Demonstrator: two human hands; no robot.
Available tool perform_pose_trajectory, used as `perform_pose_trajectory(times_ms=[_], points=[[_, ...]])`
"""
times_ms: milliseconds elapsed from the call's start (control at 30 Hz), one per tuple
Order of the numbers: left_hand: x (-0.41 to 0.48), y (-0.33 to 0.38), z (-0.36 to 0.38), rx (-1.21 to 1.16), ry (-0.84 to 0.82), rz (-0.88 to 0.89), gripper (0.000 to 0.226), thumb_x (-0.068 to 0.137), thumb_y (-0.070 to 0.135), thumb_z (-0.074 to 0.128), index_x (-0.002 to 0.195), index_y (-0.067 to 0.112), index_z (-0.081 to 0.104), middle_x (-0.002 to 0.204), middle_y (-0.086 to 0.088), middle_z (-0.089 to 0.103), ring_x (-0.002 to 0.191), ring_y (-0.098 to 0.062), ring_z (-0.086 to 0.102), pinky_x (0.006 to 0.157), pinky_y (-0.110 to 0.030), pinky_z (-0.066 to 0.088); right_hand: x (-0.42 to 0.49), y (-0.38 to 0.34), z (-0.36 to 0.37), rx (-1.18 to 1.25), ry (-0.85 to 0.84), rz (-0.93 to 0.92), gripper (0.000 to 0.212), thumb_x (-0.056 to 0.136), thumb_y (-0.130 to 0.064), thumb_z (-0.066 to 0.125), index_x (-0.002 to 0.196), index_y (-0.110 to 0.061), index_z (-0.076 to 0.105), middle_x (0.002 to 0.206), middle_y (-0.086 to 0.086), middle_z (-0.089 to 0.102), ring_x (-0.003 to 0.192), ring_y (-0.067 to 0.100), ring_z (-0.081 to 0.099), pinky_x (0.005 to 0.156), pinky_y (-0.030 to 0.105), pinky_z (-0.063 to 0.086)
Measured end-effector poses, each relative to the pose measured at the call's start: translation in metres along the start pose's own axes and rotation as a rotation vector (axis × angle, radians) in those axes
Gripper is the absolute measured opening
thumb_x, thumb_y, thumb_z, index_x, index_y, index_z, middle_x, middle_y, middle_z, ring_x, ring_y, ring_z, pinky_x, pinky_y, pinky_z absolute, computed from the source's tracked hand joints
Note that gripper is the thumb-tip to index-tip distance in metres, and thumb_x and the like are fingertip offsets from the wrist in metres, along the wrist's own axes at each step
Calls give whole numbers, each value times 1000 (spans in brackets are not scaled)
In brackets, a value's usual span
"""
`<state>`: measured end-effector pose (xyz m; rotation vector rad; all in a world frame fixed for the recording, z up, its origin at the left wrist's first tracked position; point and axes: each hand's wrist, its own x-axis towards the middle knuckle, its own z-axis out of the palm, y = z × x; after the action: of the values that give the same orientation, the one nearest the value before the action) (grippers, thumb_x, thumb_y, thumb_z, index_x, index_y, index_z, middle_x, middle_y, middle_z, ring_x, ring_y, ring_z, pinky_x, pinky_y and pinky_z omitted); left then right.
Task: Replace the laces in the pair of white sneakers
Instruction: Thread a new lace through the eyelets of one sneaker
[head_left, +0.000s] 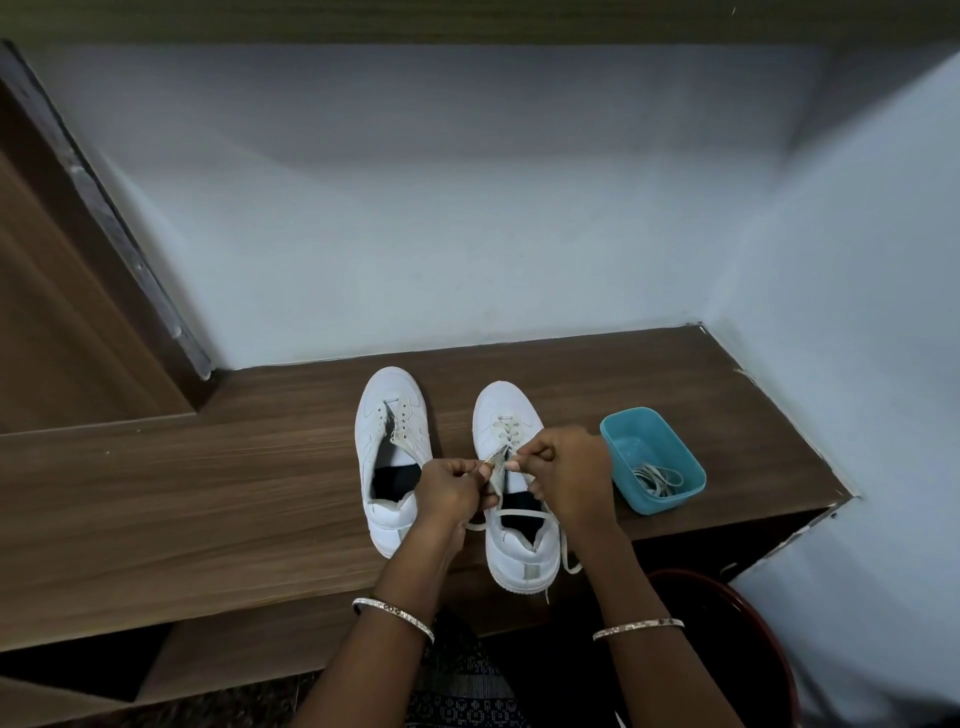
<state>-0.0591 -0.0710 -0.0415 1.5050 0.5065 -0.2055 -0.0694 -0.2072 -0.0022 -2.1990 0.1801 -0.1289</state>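
— Where do the shoes stand?
— Both are on the brown wood-grain surface (208, 493), toes pointing to 12 o'clock, toward the pale blue wall (467, 208). The unlaced white low-top sneaker (393, 400) is at 9 o'clock of the half-laced white low-top sneaker (506, 402), just beside it and not touching.

— And the lace?
— A cream flat lace (511, 429) crosses the eyelets nearest the toe of the half-laced shoe. One loose length runs across the shoe's opening and hangs down its 3 o'clock side by the heel.

— What about the hands?
— Both are over that shoe's grey ribbed tongue (497, 470). The left hand (449, 488), at 9 o'clock of the tongue, has its fingers curled, thumb and forefinger pinched on the lace. The right hand (566, 467), at 3 o'clock, pinches the lace too, its other fingers curled under. The two hands' fingertips nearly meet.

— Anything else there?
— A teal rectangular plastic tub (670, 500) sits at 3 o'clock of the right hand, near it, with a coil of pale spare laces (657, 477) inside. Each wrist wears a thin silver bangle (393, 616). A dark red round rim (763, 618) shows at 5 o'clock, below the surface's edge.
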Motion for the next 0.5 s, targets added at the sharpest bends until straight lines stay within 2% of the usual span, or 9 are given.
perform_pose_trajectory(times_ms=[67, 200, 333, 500], points=[[0, 0, 0, -7, -3, -10, 14, 94, 7, 64, 82, 4, 71, 61, -10, 66, 46, -15, 60, 62, -28, 54, -1, 3, 5, -146, 24, -111, 5, 77, -19, 83, 80, -18, 79, 76, -4, 74, 66, 9, 67, 64, 27, 55], [-1, 1, 0, -19, -9, -17, 16, 95, 7, 62, 82, 3, 71, 65, -11, 67, 46, -15, 59, 58, -26, 51, -5, 4, 10, -307, -18, -248, 13, 90, -17, 70, 98, -15, 80, 95, 2, 74, 85, 15, 65, 77, 28, 51], [-2, 1, 0, -24, -11, -16, 17, 96, 8, 61, 82, 3, 72, 66, -12, 69, 46, -14, 59, 55, -25, 51, -9, 2, 17, -341, -13, -250, 17, 93, -15, 64, 103, -14, 78, 100, 5, 72, 91, 20, 64, 74, 20, 39], [-3, 1, -1, -8, -12, -19, 18, 96, 8, 60, 85, 2, 72, 68, -14, 69, 47, -15, 58, 54, -24, 50, -6, -2, 21, -336, 34, -150, 13, 91, -20, 68, 99, -17, 78, 96, 1, 75, 90, 16, 65, 73, 18, 40]])
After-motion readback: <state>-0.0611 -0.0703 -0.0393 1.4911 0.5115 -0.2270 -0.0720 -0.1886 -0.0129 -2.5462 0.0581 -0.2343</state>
